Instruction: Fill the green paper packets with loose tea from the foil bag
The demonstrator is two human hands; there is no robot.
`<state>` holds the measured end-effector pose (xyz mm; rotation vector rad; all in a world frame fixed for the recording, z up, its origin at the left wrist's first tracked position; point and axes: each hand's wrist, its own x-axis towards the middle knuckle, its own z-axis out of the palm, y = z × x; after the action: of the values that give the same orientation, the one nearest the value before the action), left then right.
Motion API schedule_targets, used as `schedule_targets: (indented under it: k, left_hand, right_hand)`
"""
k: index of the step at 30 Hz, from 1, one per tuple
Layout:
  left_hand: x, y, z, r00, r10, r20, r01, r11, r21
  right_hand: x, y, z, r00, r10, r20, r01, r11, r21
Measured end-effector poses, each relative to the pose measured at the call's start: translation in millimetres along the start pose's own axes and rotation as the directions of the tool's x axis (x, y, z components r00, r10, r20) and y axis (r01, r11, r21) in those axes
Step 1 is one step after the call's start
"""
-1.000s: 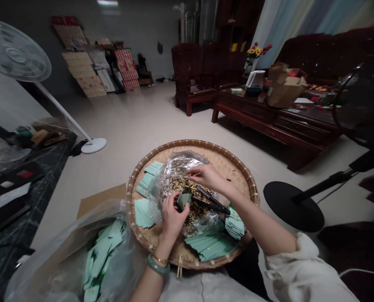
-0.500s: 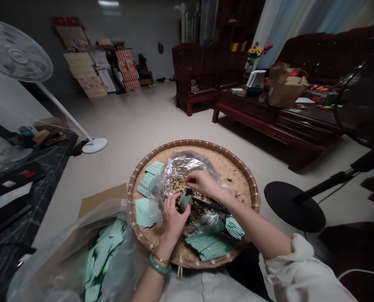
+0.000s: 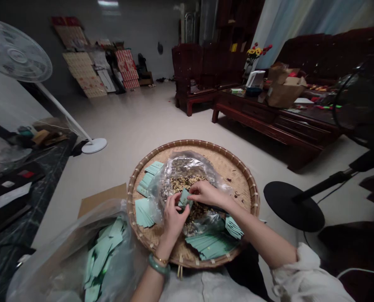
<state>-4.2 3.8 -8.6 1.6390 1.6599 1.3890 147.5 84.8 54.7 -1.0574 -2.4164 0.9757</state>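
A small green paper packet [image 3: 184, 199] is gripped in my left hand [image 3: 173, 216], fingers on its left side and thumb at its lower right. My right hand [image 3: 207, 193] has its fingertips closed at the packet's upper right edge. Under both hands an open clear plastic bag [image 3: 157, 188] holds a loose dried mix [image 3: 182, 183] of tan and dark bits. Part of a black handle [image 3: 217, 208] shows below my right wrist. Flat green packets lie around the bag, with a fanned stack [image 3: 144, 213] at left and a larger one [image 3: 210, 245] in front.
A round woven bamboo tray [image 3: 256, 191] carries all this on my lap. At left stands a big plastic bag [image 3: 58, 247] of green packets [image 3: 107, 247] beside cardboard [image 3: 102, 197]. A white fan [image 3: 94, 145], a black fan base [image 3: 292, 207] and a low wooden table [image 3: 253, 113] stand around.
My right hand has moved down from above the dried mix to the packet. The packet's mouth, open and dark before, now looks flattened shut. My left hand has stayed in place.
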Motion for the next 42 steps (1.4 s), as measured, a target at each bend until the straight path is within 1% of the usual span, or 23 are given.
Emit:
schedule_targets:
  k: [3, 5, 6, 7, 8, 10, 11, 13, 15, 17, 18, 20, 22, 24, 28, 30, 33, 35, 37, 40, 41, 42]
  left_hand:
    - [-0.3, -3.2, -3.4, 0.999, -0.032, -0.012, 0.032, 0.999, -0.034]
    - [1.1, -4.4, -8.4, 0.997, -0.074, -0.021, 0.073, 0.996, -0.057]
    - [2.4, -4.7, -11.5, 0.994, -0.112, -0.01, 0.111, 0.991, -0.079]
    - [3.8, -4.7, -14.8, 0.987, -0.161, 0.016, 0.162, 0.981, -0.109]
    - [5.4, -4.5, -17.9, 0.974, -0.217, 0.066, 0.225, 0.963, -0.149]
    - [8.2, -3.3, -23.2, 0.93, -0.312, 0.193, 0.351, 0.91, -0.222]
    - [9.0, -2.3, -25.2, 0.907, -0.34, 0.249, 0.399, 0.883, -0.247]
    - [9.2, 0.3, -27.8, 0.872, -0.364, 0.326, 0.456, 0.846, -0.276]
    - [7.9, 3.3, -29.0, 0.856, -0.37, 0.36, 0.479, 0.829, -0.287]
    - [6.1, 6.0, -29.4, 0.845, -0.375, 0.38, 0.5, 0.806, -0.316]
    - [5.3, 7.2, -29.3, 0.844, -0.378, 0.381, 0.508, 0.792, -0.338]
    - [4.1, 8.8, -28.4, 0.843, -0.389, 0.372, 0.522, 0.762, -0.384]
    - [2.9, 9.8, -26.4, 0.836, -0.406, 0.369, 0.538, 0.736, -0.41]
    - [1.1, 10.4, -23.4, 0.829, -0.42, 0.369, 0.551, 0.726, -0.412]
    - [-4.2, 9.8, -18.0, 0.828, -0.417, 0.375, 0.549, 0.738, -0.392]
    - [-6.2, 8.2, -17.6, 0.821, -0.405, 0.402, 0.554, 0.735, -0.39]
    - [-6.1, 5.6, -20.6, 0.81, -0.39, 0.439, 0.564, 0.722, -0.4]
    - [-4.7, 5.7, -23.0, 0.797, -0.396, 0.456, 0.581, 0.71, -0.398]
    - [-3.5, 8.7, -23.3, 0.781, -0.407, 0.474, 0.607, 0.674, -0.421]
    - [-4.3, 17.7, -17.8, 0.749, -0.413, 0.519, 0.659, 0.549, -0.514]
    - [-5.3, 21.1, -14.8, 0.738, -0.425, 0.524, 0.674, 0.507, -0.537]
    - [-6.4, 24.3, -11.8, 0.735, -0.453, 0.506, 0.679, 0.482, -0.554]
  right_hand:
    - [0.0, 5.7, 0.8, 1.0, 0.014, -0.018, -0.013, 0.997, 0.077]
    - [-3.2, 6.1, -4.5, 0.999, 0.035, -0.027, -0.029, 0.981, 0.194]
    - [-5.4, 5.4, -8.6, 0.999, 0.04, -0.023, -0.032, 0.965, 0.26]
    - [-7.9, 4.5, -13.3, 0.999, 0.043, -0.019, -0.034, 0.946, 0.322]
    - [-10.5, 3.3, -18.2, 0.999, 0.046, -0.017, -0.036, 0.926, 0.375]
    - [-15.4, 1.5, -27.3, 0.997, 0.066, -0.033, -0.044, 0.892, 0.45]
    - [-17.5, 1.2, -30.8, 0.996, 0.079, -0.043, -0.05, 0.881, 0.47]
    - [-20.9, 1.9, -35.0, 0.994, 0.09, -0.06, -0.053, 0.887, 0.458]
    - [-23.1, 4.0, -35.7, 0.993, 0.075, -0.088, -0.033, 0.913, 0.406]
    - [-24.0, 6.2, -33.5, 0.989, 0.064, -0.135, -0.008, 0.926, 0.378]
    - [-24.1, 7.0, -31.5, 0.985, 0.073, -0.156, -0.006, 0.919, 0.393]
    - [-23.5, 7.6, -26.2, 0.976, 0.125, -0.18, -0.025, 0.88, 0.475]
    - [-22.2, 6.8, -19.3, 0.962, 0.198, -0.188, -0.059, 0.823, 0.565]
    - [-20.6, 5.5, -11.2, 0.945, 0.254, -0.206, -0.087, 0.803, 0.59]
    - [-17.1, 4.3, 3.9, 0.936, 0.263, -0.232, -0.117, 0.858, 0.501]
    - [-15.5, 4.7, 8.4, 0.926, 0.249, -0.283, -0.093, 0.879, 0.468]
    - [-14.0, 5.4, 10.9, 0.898, 0.215, -0.384, -0.038, 0.907, 0.42]
    - [-13.6, 5.6, 11.9, 0.886, 0.2, -0.418, -0.017, 0.916, 0.401]
    - [-13.6, 5.5, 14.8, 0.88, 0.199, -0.432, -0.01, 0.915, 0.403]
    - [-14.5, 5.5, 24.0, 0.873, 0.207, -0.442, -0.008, 0.911, 0.411]
    - [-15.2, 5.8, 27.8, 0.872, 0.206, -0.445, -0.007, 0.913, 0.409]
    - [-16.1, 6.2, 31.5, 0.87, 0.205, -0.448, -0.007, 0.914, 0.405]
